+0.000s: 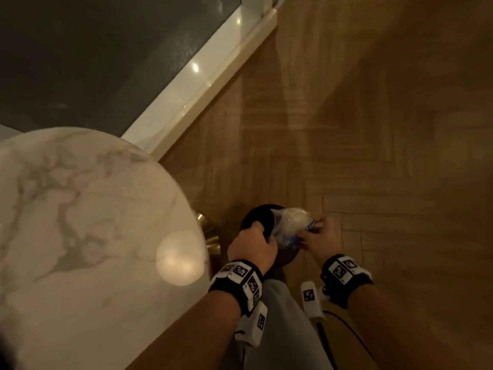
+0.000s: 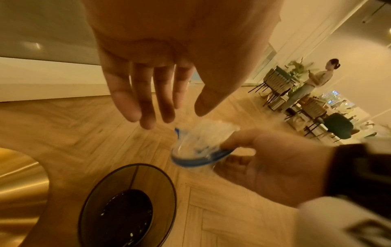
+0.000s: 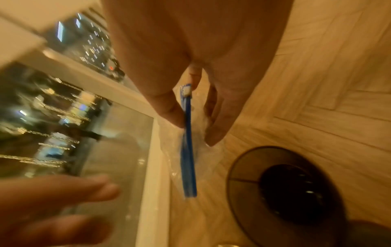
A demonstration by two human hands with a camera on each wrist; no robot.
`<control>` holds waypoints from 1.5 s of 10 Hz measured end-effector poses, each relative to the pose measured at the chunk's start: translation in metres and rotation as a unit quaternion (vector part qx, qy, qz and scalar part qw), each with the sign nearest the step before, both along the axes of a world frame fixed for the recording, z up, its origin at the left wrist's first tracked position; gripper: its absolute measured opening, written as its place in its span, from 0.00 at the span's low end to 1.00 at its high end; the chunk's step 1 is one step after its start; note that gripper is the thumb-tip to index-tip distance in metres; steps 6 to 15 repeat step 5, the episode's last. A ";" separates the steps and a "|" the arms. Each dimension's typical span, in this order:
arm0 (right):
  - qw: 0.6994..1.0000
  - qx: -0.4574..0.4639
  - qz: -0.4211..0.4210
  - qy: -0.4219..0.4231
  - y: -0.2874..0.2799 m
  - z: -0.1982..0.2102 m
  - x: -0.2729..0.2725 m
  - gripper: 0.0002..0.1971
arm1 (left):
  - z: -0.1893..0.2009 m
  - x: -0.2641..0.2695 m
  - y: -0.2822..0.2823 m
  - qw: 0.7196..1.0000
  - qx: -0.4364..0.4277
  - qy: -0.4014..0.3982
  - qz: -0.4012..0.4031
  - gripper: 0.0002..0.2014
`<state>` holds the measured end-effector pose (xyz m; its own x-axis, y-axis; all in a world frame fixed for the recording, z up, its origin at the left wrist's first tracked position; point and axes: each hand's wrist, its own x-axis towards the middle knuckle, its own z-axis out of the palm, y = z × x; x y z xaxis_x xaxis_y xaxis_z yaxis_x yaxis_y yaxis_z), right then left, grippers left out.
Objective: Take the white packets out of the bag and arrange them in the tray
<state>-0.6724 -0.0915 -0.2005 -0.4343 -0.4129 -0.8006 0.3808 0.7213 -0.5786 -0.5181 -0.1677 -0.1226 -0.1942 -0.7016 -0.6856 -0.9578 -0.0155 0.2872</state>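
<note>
Marble, white with grey veining, forms the round table [image 1: 80, 222] at the left; its curved edge lies just beside the left forearm. Herringbone wood floor [image 1: 386, 129] spreads wide to the right and ahead. Below both hands stands a dark round tray [image 2: 127, 205], upright on the floor, with a black centre and a lighter rim. Over it hangs the bag [image 2: 201, 143], clear crinkled plastic with a blue zip strip, white contents blurred inside. In the right wrist view the strip runs lengthwise away from the wrist. The right hand [image 1: 321, 237] pinches the bag at the strip between thumb and fingers. The left hand [image 2: 160, 80] shows straight, spread fingers just beside the bag, holding nothing.
</note>
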 end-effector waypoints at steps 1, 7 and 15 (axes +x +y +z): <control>0.989 0.084 0.114 0.035 -0.007 -0.090 0.006 0.20 | -0.027 0.004 0.002 0.997 0.036 -0.048 -0.055 0.16; 0.929 0.129 0.344 0.048 -0.039 -0.274 0.042 0.31 | -0.083 0.023 0.013 0.996 0.030 -0.044 -0.068 0.12; 0.929 0.129 0.344 0.048 -0.039 -0.274 0.042 0.31 | -0.083 0.023 0.013 0.996 0.030 -0.044 -0.068 0.12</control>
